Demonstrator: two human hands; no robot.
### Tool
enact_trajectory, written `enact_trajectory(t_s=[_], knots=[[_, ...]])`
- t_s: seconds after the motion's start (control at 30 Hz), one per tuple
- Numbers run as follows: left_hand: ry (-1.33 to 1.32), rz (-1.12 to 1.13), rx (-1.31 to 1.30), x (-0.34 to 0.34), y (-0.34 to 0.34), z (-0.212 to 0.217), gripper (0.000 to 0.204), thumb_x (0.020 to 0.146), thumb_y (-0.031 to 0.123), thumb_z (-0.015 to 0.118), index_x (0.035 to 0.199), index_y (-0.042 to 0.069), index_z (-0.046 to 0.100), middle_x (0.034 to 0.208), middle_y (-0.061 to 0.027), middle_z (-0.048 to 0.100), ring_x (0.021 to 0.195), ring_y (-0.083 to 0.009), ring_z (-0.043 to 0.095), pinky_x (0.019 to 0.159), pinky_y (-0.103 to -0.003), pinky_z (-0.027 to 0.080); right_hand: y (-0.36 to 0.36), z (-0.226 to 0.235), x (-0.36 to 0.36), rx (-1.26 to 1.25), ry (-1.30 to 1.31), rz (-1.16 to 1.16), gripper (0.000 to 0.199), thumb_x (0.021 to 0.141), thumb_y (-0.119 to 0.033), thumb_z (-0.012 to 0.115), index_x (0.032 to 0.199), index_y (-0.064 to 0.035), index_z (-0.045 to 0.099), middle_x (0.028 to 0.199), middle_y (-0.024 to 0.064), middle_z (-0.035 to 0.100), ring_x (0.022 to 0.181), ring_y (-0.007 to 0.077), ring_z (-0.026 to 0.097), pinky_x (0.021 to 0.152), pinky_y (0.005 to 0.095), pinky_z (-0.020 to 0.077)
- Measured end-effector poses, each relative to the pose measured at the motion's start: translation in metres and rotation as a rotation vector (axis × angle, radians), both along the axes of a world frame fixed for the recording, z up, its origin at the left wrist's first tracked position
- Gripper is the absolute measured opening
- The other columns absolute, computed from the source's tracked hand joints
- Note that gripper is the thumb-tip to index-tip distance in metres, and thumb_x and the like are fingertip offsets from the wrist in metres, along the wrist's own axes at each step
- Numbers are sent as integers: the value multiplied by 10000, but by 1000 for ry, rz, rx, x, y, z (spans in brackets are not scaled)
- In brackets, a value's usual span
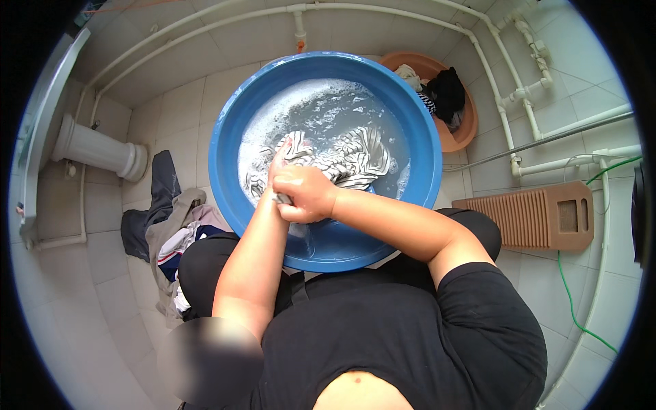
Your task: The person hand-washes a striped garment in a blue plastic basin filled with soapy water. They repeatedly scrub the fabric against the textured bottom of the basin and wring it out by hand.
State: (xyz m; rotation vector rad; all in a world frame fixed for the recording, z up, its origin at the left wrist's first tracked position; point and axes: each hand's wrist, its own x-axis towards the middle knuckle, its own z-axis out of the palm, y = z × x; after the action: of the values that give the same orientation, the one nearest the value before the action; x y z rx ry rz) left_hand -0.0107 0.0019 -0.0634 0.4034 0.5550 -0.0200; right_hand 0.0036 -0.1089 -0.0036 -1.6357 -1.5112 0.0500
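Note:
A black-and-white striped garment (361,158) lies wet and bunched in the soapy water of a large blue tub (222,167). My right hand (307,193) is closed in a fist near my left wrist, with a bit of the striped cloth showing at its lower side. Just beyond it, my left hand (280,158) grips the garment's left part, its thumb pointing up and its other fingers mostly hidden by cloth. Between the hands the fabric is crumpled, while the rest spreads to the right in the water.
An orange basin (467,130) of dark and striped clothes stands behind the tub at right. A brown washboard (523,217) leans at right beside a green hose (570,307). Clothes (174,222) are piled on the left floor near a white pedestal (99,149). White pipes (369,9) line the walls.

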Motion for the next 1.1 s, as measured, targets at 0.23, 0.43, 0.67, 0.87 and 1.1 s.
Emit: enact_trajectory(t_s=[0.23,0.43,0.67,0.87,1.1], knots=[[163,86,334,4,-38,19,323,890,368,443,1011,90,555,979,-41,593,925,-175,551,820,-332,445,6,-31,48,9,392,-742,251,742,-279,587,633,-60,531,661,166,567,634,357,558,558,414,447],[-56,-7,593,-20,-22,11,306,910,300,409,1014,57,563,879,-59,611,794,-172,579,709,-311,468,-6,2,-8,-18,161,-301,220,691,-226,628,595,-68,509,574,135,498,582,311,532,532,391,415],[-65,269,198,12,-3,28,311,910,313,406,1008,53,548,964,-88,613,809,-209,614,722,-351,510,-14,-53,119,-42,715,-544,415,810,-410,596,945,-19,561,909,107,598,839,164,546,761,292,429],[275,421,1168,9,39,-12,459,764,142,634,1159,-23,469,1068,-144,549,933,-213,559,796,-338,462,-65,-72,142,-722,116,-575,755,730,-639,520,1224,-69,484,1209,155,499,1157,278,438,968,386,334],[-88,-227,2098,6,3,-5,509,716,80,508,1224,70,479,1326,-122,408,1268,-304,312,1060,-412,213,-52,-58,85,-459,68,-330,263,750,-286,606,784,-29,558,792,169,575,803,341,561,705,421,451]])
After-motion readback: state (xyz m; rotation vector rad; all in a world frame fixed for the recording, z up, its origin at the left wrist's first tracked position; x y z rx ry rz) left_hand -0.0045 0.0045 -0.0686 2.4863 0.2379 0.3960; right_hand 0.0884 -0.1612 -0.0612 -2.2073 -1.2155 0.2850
